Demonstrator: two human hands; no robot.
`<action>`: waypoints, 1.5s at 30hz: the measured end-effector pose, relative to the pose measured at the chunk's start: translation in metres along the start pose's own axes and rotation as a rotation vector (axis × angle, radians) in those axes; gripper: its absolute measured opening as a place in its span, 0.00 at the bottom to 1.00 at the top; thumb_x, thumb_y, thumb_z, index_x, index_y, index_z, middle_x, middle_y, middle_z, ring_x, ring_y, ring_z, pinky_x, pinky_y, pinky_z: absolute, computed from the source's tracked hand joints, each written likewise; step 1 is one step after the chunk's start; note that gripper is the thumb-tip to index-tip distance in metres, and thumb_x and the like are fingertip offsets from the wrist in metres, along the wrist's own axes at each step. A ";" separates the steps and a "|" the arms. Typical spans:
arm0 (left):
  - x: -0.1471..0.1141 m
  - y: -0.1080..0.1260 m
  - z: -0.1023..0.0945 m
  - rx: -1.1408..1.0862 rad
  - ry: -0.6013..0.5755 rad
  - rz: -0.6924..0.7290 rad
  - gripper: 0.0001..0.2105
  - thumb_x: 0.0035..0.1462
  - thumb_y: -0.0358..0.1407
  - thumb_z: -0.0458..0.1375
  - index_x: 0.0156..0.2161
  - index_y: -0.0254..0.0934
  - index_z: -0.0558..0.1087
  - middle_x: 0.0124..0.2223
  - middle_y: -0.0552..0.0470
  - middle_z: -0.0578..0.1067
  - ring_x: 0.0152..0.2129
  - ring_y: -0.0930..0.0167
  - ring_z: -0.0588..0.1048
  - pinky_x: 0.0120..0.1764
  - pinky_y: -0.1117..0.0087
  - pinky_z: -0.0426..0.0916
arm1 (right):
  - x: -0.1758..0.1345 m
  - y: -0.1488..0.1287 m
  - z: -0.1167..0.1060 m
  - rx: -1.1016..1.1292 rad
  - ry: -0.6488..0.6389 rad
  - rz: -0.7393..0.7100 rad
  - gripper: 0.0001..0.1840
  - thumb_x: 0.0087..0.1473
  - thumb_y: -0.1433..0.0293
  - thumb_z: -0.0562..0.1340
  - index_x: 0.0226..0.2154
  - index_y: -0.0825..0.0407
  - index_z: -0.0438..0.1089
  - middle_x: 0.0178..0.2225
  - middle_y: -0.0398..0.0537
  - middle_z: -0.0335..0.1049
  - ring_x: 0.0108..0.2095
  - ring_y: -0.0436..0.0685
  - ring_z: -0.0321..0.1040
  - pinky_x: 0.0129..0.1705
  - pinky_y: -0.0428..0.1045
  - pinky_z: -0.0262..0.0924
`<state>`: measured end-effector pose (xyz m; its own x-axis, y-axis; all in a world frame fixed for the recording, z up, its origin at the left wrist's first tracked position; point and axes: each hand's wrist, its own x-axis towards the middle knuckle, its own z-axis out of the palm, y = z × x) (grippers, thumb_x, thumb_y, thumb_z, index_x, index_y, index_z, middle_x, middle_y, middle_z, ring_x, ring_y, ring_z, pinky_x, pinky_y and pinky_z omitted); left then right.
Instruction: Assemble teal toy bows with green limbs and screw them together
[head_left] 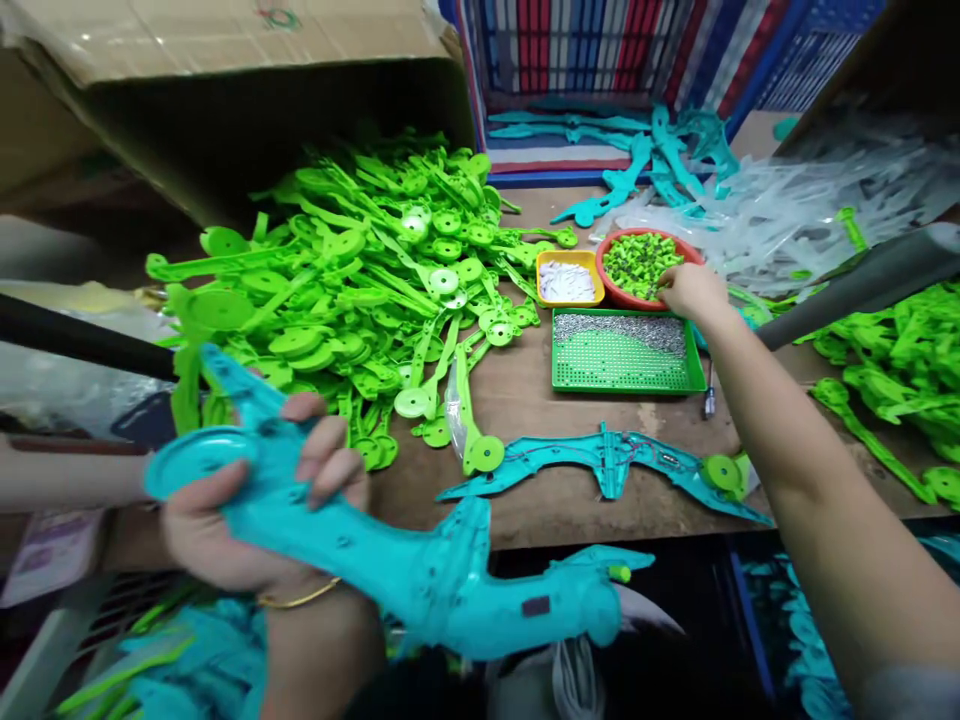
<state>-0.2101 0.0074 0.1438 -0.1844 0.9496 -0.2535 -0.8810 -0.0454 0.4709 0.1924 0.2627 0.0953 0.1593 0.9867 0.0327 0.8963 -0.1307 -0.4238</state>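
Note:
My left hand (270, 520) is closed around one end of a teal bow-shaped plastic toy body (405, 565), lifted in front of the table edge. A small green peg (619, 573) sticks out near its far end. My right hand (696, 294) reaches over the rim of a red bowl (688, 250), its fingertips pinched among small green plastic pieces (639, 262); anything between them is hidden. On the table lies an open teal shell half (547, 455) with thin wires inside and a green disc-ended arm (469, 420) at its left end.
A large heap of green arms (352, 270) spills from a cardboard box (247, 45). Near the bowl are a yellow tray (570, 257) of pale slivers, a green tray (622, 388) of screws and a screwdriver (709, 400). Translucent parts (832, 200) and more green parts (900, 360) lie right.

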 end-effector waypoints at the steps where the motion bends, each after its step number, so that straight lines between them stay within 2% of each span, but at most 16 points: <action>1: -0.001 -0.017 0.004 0.015 -0.053 0.105 0.13 0.47 0.35 0.52 0.40 0.42 0.67 0.33 0.52 0.73 0.18 0.78 0.65 0.13 0.81 0.57 | 0.002 0.002 0.002 0.030 0.010 -0.006 0.08 0.39 0.79 0.67 0.27 0.56 0.74 0.34 0.57 0.74 0.41 0.65 0.68 0.48 0.63 0.59; 3: -0.004 -0.054 0.009 0.105 -0.092 0.114 0.15 0.42 0.31 0.56 0.39 0.43 0.68 0.34 0.51 0.73 0.19 0.77 0.67 0.13 0.82 0.56 | 0.000 0.001 0.001 0.112 0.044 -0.020 0.06 0.42 0.78 0.66 0.27 0.55 0.73 0.30 0.52 0.73 0.38 0.59 0.67 0.46 0.58 0.58; 5: -0.008 -0.089 0.012 0.172 -0.060 0.054 0.15 0.45 0.32 0.59 0.41 0.43 0.69 0.36 0.51 0.74 0.20 0.75 0.68 0.13 0.82 0.57 | -0.003 -0.002 -0.007 0.224 0.089 -0.026 0.04 0.46 0.76 0.65 0.29 0.55 0.71 0.27 0.48 0.71 0.32 0.51 0.64 0.42 0.52 0.57; 8: -0.012 -0.124 0.013 0.225 -0.025 -0.098 0.14 0.51 0.43 0.60 0.38 0.36 0.71 0.33 0.48 0.75 0.21 0.74 0.70 0.16 0.79 0.62 | -0.015 -0.015 -0.019 0.424 0.126 -0.018 0.03 0.54 0.72 0.60 0.33 0.56 0.67 0.23 0.41 0.64 0.24 0.44 0.56 0.32 0.48 0.54; 10: -0.015 -0.138 0.013 0.240 -0.026 -0.213 0.22 0.52 0.53 0.59 0.39 0.34 0.72 0.29 0.49 0.74 0.18 0.75 0.70 0.17 0.77 0.64 | -0.037 -0.031 -0.020 0.548 0.073 -0.035 0.05 0.57 0.69 0.57 0.34 0.54 0.64 0.23 0.39 0.62 0.21 0.43 0.55 0.28 0.46 0.54; 12: -0.017 -0.146 0.015 0.236 -0.042 -0.285 0.30 0.49 0.61 0.58 0.45 0.36 0.71 0.27 0.53 0.72 0.16 0.76 0.69 0.16 0.76 0.64 | -0.073 -0.052 -0.013 0.682 -0.058 -0.091 0.08 0.56 0.64 0.59 0.34 0.52 0.64 0.23 0.40 0.64 0.21 0.44 0.60 0.26 0.45 0.57; 15: -0.020 -0.152 0.016 0.244 -0.085 -0.272 0.40 0.40 0.68 0.57 0.51 0.40 0.68 0.26 0.57 0.71 0.15 0.75 0.69 0.14 0.76 0.63 | -0.143 -0.083 0.003 1.004 -0.378 -0.202 0.13 0.47 0.64 0.67 0.34 0.52 0.67 0.24 0.41 0.69 0.22 0.47 0.65 0.25 0.46 0.61; 17: -0.021 -0.154 0.016 0.273 -0.104 -0.249 0.42 0.36 0.72 0.54 0.46 0.38 0.70 0.23 0.57 0.70 0.13 0.76 0.67 0.14 0.76 0.61 | -0.185 -0.097 0.010 1.058 -0.535 -0.247 0.14 0.48 0.61 0.67 0.34 0.52 0.69 0.25 0.42 0.70 0.23 0.48 0.65 0.22 0.45 0.59; 18: -0.021 -0.154 0.015 0.291 -0.114 -0.256 0.43 0.34 0.74 0.52 0.41 0.36 0.71 0.22 0.56 0.70 0.12 0.77 0.66 0.13 0.76 0.59 | -0.200 -0.102 0.012 1.057 -0.550 -0.274 0.14 0.48 0.60 0.68 0.34 0.52 0.70 0.26 0.43 0.70 0.22 0.48 0.64 0.21 0.45 0.58; 21: -0.023 -0.153 0.012 0.351 -0.146 -0.315 0.43 0.31 0.77 0.45 0.28 0.34 0.68 0.17 0.55 0.67 0.09 0.78 0.62 0.12 0.77 0.54 | -0.225 -0.108 0.016 0.971 -0.449 -0.360 0.13 0.49 0.59 0.67 0.34 0.50 0.71 0.27 0.42 0.71 0.24 0.48 0.65 0.24 0.46 0.61; 23: -0.025 -0.151 0.011 0.375 -0.159 -0.338 0.42 0.33 0.77 0.40 0.24 0.35 0.65 0.15 0.55 0.66 0.08 0.78 0.62 0.13 0.77 0.53 | -0.229 -0.106 0.017 0.903 -0.376 -0.407 0.12 0.51 0.60 0.66 0.35 0.49 0.72 0.29 0.43 0.72 0.27 0.50 0.67 0.28 0.47 0.64; 28: -0.029 -0.149 0.013 0.375 -0.146 -0.312 0.41 0.38 0.76 0.38 0.26 0.36 0.66 0.15 0.56 0.66 0.09 0.78 0.62 0.13 0.76 0.53 | -0.230 -0.098 0.018 0.830 -0.292 -0.484 0.10 0.53 0.62 0.64 0.38 0.49 0.73 0.35 0.46 0.75 0.32 0.52 0.71 0.35 0.50 0.67; 32: -0.030 -0.151 0.010 0.424 -0.165 -0.321 0.41 0.39 0.76 0.37 0.23 0.37 0.65 0.14 0.53 0.66 0.08 0.78 0.61 0.13 0.76 0.52 | -0.233 -0.099 0.018 0.792 -0.313 -0.522 0.10 0.54 0.63 0.64 0.38 0.48 0.74 0.35 0.46 0.76 0.32 0.53 0.72 0.34 0.50 0.68; 38: -0.037 -0.151 0.005 0.484 -0.137 -0.317 0.40 0.38 0.76 0.39 0.22 0.37 0.65 0.13 0.54 0.65 0.07 0.77 0.61 0.12 0.76 0.53 | -0.241 -0.100 0.022 0.676 -0.222 -0.640 0.07 0.55 0.65 0.62 0.36 0.47 0.75 0.33 0.45 0.77 0.31 0.53 0.73 0.34 0.49 0.68; 42: -0.042 -0.152 0.004 0.511 -0.188 -0.354 0.41 0.38 0.76 0.38 0.22 0.36 0.66 0.14 0.51 0.67 0.08 0.75 0.64 0.13 0.75 0.57 | -0.249 -0.097 0.027 0.694 -0.178 -0.631 0.06 0.55 0.65 0.62 0.36 0.47 0.74 0.32 0.45 0.76 0.30 0.53 0.73 0.33 0.50 0.68; 45: -0.044 -0.150 0.004 0.482 -0.178 -0.367 0.41 0.43 0.74 0.39 0.24 0.35 0.69 0.15 0.50 0.69 0.11 0.72 0.68 0.15 0.73 0.63 | -0.252 -0.095 0.025 0.684 -0.111 -0.703 0.06 0.56 0.68 0.62 0.36 0.46 0.75 0.34 0.45 0.77 0.32 0.52 0.73 0.36 0.49 0.68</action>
<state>-0.0680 -0.0260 0.0879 0.2046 0.9155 -0.3463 -0.5700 0.3991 0.7182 0.0567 0.0286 0.1044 -0.3891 0.8262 0.4074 0.3342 0.5387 -0.7734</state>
